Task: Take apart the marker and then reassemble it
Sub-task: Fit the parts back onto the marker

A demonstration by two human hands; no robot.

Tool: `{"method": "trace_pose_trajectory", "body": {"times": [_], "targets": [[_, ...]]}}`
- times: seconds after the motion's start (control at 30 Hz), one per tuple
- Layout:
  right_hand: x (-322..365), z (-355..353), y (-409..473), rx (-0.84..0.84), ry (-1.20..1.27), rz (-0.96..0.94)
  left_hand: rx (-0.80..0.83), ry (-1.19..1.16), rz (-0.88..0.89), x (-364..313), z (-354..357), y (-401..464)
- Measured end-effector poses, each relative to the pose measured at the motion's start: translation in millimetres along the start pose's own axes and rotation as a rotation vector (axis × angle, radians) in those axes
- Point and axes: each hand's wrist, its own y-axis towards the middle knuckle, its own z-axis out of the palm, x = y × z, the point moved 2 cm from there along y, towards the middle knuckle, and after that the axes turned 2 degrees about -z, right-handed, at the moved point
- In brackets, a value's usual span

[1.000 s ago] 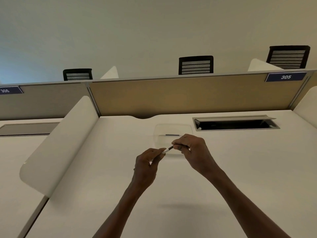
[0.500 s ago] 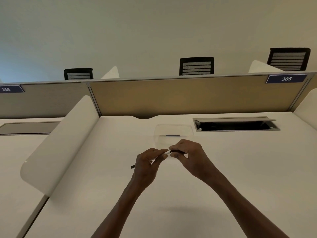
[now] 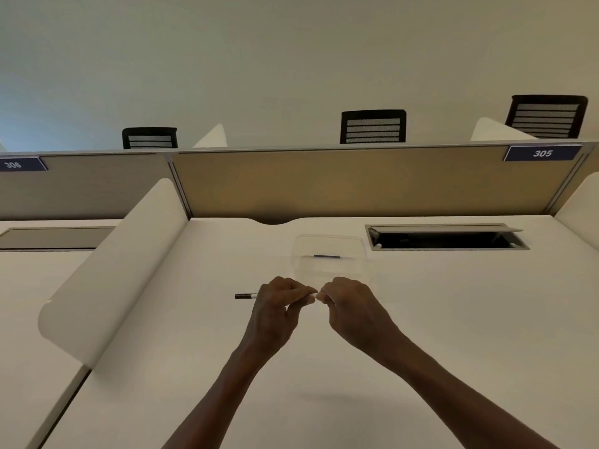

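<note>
1. Our left hand (image 3: 275, 311) is closed around the marker (image 3: 251, 296), fingers curled over its barrel, which it holds level above the surface (image 3: 453, 319).
2. Our right hand (image 3: 351, 307) is pinched shut at the marker's right end, thumb and fingertips pressed on a small white bit that shows between the two hands; we cannot tell whether that bit is a separate part or the barrel's own tip.
3. We see the marker's dark end sticking out to the left of our left hand, with a short white stretch of barrel next to it; the middle of the marker is hidden inside the fist.
4. Both our hands nearly touch each other, knuckles up, near the middle of the white surface.
5. We find a clear plastic tray (image 3: 329, 241) just beyond our hands, resting on the surface, its walls hard to make out against the white.
6. We see one thin dark strip (image 3: 326, 256) in that tray, lying crosswise near its middle; what it is we cannot tell.
7. We note a cable hatch (image 3: 447, 238) let into the surface to the right of the tray, its grey lid tipped up and the inside dark; a small pale thing sits at its left corner, too small to name.
8. We face a tan divider panel (image 3: 356, 183) behind the surface, bearing a blue tag reading 305 (image 3: 542, 153).
</note>
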Motion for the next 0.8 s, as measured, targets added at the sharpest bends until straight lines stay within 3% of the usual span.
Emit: {"method": "trace_pose_trajectory", "body": {"times": [0.17,0.33,0.43,0.53,0.63,0.8], "targets": [[-4.6,7.6,4.9,0.006,0.127,0.132,-0.047,0.021,-0.001,0.4,-0.2,2.7],[-3.4,17.3,-2.1,-0.077,0.053,0.176,-0.284,-0.032,-0.241,-10.1,3.9,-3.3],[-2.7,15.1,-5.1,-0.153,0.020,0.164,-0.431,-0.285,-0.650,-11.6,6.6,-9.6],[-2.1,14.9,-6.4,-0.164,-0.040,0.116,-0.357,-0.748,-1.047,-6.1,14.7,-14.4],[-0.6,18.1,-8.2,-0.139,-0.138,0.037,-0.243,-1.242,-1.131,-11.2,19.3,-12.3],[-0.3,19.9,-11.5,-0.112,-0.208,0.003,-0.293,-1.340,-1.156,-12.5,23.7,-10.4]]}}
